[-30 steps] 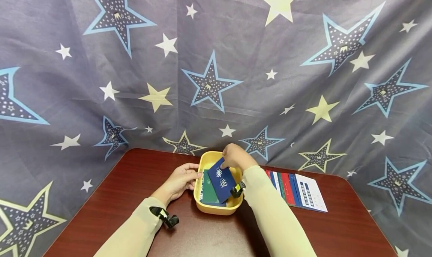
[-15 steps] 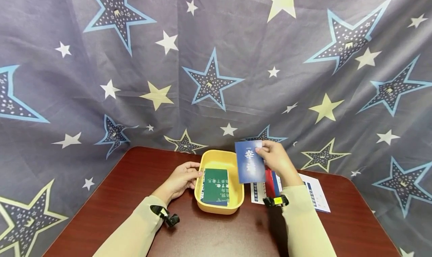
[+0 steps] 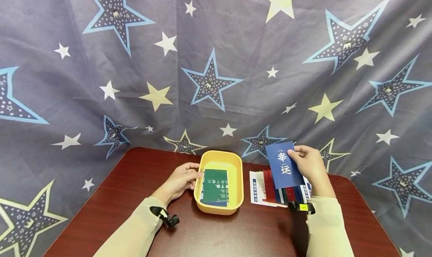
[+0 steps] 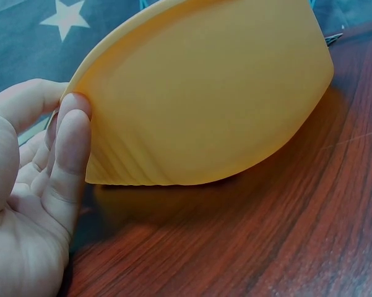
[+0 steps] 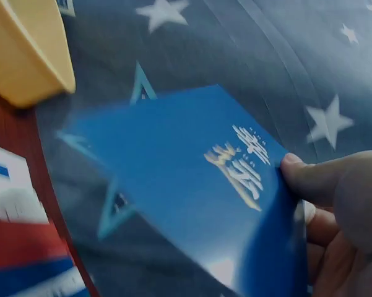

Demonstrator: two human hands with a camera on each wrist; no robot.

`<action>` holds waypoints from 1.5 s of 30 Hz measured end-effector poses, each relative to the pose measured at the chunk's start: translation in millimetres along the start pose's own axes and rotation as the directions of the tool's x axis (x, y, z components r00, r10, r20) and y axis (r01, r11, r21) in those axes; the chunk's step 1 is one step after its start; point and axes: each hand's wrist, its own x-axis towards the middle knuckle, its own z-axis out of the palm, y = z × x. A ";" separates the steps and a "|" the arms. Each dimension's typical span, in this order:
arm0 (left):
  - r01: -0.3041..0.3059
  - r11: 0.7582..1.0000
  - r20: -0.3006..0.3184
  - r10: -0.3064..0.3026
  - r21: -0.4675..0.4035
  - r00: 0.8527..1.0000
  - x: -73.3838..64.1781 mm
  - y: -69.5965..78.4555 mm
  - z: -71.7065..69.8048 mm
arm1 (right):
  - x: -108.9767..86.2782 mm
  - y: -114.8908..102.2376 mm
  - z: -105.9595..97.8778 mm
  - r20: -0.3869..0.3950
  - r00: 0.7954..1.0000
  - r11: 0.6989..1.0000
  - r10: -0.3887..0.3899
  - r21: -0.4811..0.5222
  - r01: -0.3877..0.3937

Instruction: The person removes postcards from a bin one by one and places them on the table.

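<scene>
My right hand pinches a blue card with white Chinese characters by its right side, thumb on the printed face. It is raised over the row of cards on the right; in the right wrist view the card is tilted and partly blurred. At the middle of the table stands a yellow plastic basket, with a green card lying on other cards inside. At the basket's left side, my left hand holds the rim between its fingers, as the left wrist view shows against the basket wall.
Overlapping cards in white, red, green and blue lie on the right of the brown table, partly covered by the raised card; a white card is at their left end. A grey star-patterned cloth hangs behind the table.
The right hand has lifted the blue card out of the basket and carried it right, over the cards there. The left hand has stayed at the basket's rim.
</scene>
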 end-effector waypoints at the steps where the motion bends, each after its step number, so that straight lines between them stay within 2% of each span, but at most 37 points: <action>1: -0.001 1.000 0.000 0.001 0.002 1.000 -0.1 -0.4 0.1 | 0.2 4.6 -3.5 -0.015 1.000 1.000 0.013 -0.015 -0.013; 7: -0.015 1.000 0.009 0.015 0.007 1.000 0.2 0.1 1.5 | 2.5 38.8 -23.4 -0.093 0.992 0.983 0.089 -0.153 -0.102; 12: -0.015 1.000 0.014 0.015 0.012 1.000 1.3 -0.5 0.8 | 2.7 73.8 -36.5 -0.102 0.972 0.949 0.211 -0.215 -0.229; 15: -0.023 1.000 0.021 0.023 0.020 1.000 1.6 -1.4 0.8 | 1.8 92.6 -43.2 -0.104 0.958 0.932 0.268 -0.223 -0.285; 17: -0.025 0.999 0.021 0.025 0.019 0.999 1.4 -1.9 -0.2 | 0.9 103.2 -45.5 -0.117 0.953 0.925 0.281 -0.232 -0.301; 21: -0.021 1.000 0.017 0.021 0.008 1.000 1.3 -2.7 -1.2 | 1.0 126.5 -45.2 -0.111 0.933 0.908 0.342 -0.218 -0.358; 22: -0.021 1.000 0.017 0.021 0.005 1.000 1.4 -3.0 -1.5 | 3.5 136.3 -43.8 -0.102 0.926 0.901 0.363 -0.215 -0.377; 24: -0.022 1.000 0.020 0.021 0.002 1.000 1.8 -3.3 -1.5 | 19.0 184.3 -36.0 -0.090 0.923 0.897 0.374 -0.218 -0.384; 27: -0.026 1.000 0.028 0.026 0.002 0.999 2.0 -3.5 -1.4 | 28.8 221.8 -25.9 -0.088 0.910 0.883 0.404 -0.222 -0.413; 29: -0.027 1.000 0.030 0.027 0.002 0.999 1.5 -3.2 -1.0 | 33.1 244.7 -18.2 -0.098 0.917 0.885 0.388 -0.240 -0.400; 31: -0.026 1.000 0.030 0.026 -0.001 0.999 1.1 -3.0 -0.6 | 22.7 226.2 -15.9 -0.102 0.902 0.869 0.419 -0.243 -0.431; 32: -0.026 1.000 0.029 0.026 -0.002 0.999 0.9 -2.8 -0.4 | 22.4 229.3 -13.3 -0.115 0.899 0.864 0.422 -0.248 -0.438; 34: -0.024 1.000 0.026 0.024 -0.008 0.999 0.8 -2.7 0.2 | 15.4 217.4 -12.8 -0.114 0.898 0.860 0.426 -0.257 -0.441; 35: -0.023 1.000 0.023 0.023 -0.010 0.999 0.8 -2.7 0.4 | 10.1 206.1 -12.5 -0.120 0.888 0.851 0.443 -0.254 -0.459; 36: -0.020 1.000 0.020 0.020 -0.014 1.000 0.8 -2.7 0.5 | 6.4 199.0 -12.8 -0.119 0.888 0.849 0.445 -0.260 -0.460; 40: -0.014 1.000 0.012 0.015 -0.015 1.000 0.4 -3.0 0.0 | -6.5 175.5 -12.5 -0.104 0.863 0.819 0.494 -0.278 -0.502; 43: -0.015 1.000 0.017 0.015 -0.010 1.000 0.7 -3.1 -0.3 | -11.7 169.6 -11.6 -0.104 0.848 0.799 0.520 -0.294 -0.525; 45: -0.018 1.000 0.022 0.018 -0.010 1.000 1.4 -3.5 -0.3 | -13.3 168.8 -10.5 -0.114 0.848 0.797 0.517 -0.297 -0.526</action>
